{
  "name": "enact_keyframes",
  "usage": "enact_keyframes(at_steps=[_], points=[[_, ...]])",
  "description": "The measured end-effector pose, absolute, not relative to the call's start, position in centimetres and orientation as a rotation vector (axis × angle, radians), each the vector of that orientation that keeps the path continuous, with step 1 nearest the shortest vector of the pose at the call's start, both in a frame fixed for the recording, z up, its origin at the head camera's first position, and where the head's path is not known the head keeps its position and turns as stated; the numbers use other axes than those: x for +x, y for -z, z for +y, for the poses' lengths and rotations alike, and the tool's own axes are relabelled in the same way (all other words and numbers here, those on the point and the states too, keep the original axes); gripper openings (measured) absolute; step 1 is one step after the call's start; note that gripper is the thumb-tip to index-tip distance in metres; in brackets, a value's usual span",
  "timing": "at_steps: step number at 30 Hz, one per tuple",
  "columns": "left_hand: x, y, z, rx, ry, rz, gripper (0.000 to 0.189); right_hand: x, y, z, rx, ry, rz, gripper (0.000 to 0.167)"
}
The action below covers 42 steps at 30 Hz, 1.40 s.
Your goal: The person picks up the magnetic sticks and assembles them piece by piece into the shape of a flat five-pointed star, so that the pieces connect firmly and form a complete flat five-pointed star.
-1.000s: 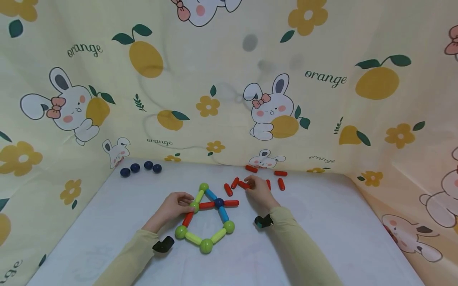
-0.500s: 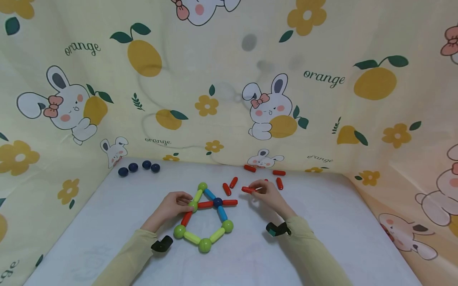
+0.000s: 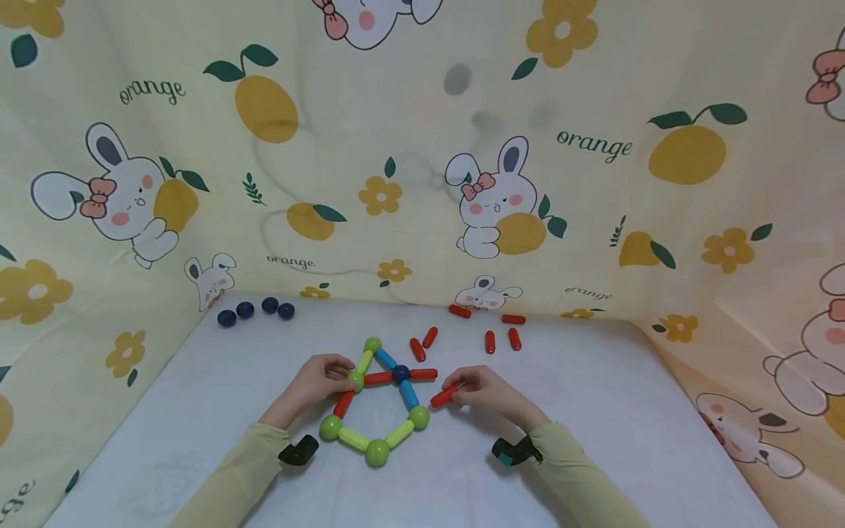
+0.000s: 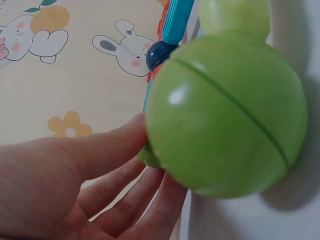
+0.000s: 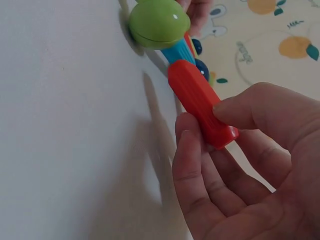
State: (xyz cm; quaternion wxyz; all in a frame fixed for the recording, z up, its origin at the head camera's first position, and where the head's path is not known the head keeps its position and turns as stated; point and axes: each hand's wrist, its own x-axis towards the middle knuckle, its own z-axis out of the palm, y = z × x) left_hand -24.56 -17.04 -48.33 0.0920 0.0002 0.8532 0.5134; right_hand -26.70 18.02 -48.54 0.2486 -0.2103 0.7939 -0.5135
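Note:
A flat frame of balls and rods lies on the table. My left hand (image 3: pixel 322 381) pinches the green ball (image 3: pixel 356 380) at its left side, thumb and fingers closed about it. Between the thumb and fingertips of my right hand (image 3: pixel 490 394) is a red rod (image 5: pixel 195 97), held by one end. Its free end points toward the right-hand green ball (image 3: pixel 419 417), a small gap away in the head view. A dark blue ball (image 3: pixel 400 374) joins blue and red rods, and one red rod (image 3: pixel 424 374) sticks out rightward from it. Light green rods (image 3: pixel 354 439) form the near side.
Several loose red rods (image 3: pixel 490 342) lie behind the frame toward the back right. Dark blue balls (image 3: pixel 246 310) sit at the back left. A printed cloth (image 3: pixel 409 161) stands behind and beside the white table (image 3: pixel 568 381).
My right hand has picked a red rod from the loose ones and brought it nearer, beside the frame's right-hand green ball. The left hand stays on its green ball.

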Motion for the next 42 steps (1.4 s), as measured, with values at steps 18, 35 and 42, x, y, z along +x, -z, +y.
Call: enact_keyframes(at_steps=[18, 35, 42], points=[[-24.5, 48.3, -17.0, 0.020, -1.521, 2.556, 0.031, -27.2, 49.1, 16.8, -0.631, 1.394, 2.162, 0.027], [-27.3, 46.5, -17.1, 0.053, -1.241, 2.475, 0.061, -25.6, 47.3, 17.2, -0.331, 1.482, 2.193, 0.033], [-29.5, 45.8, -16.7, 0.029, -1.208, 2.410, 0.067, -25.4, 48.0, 17.1, -0.256, 1.523, 2.086, 0.037]])
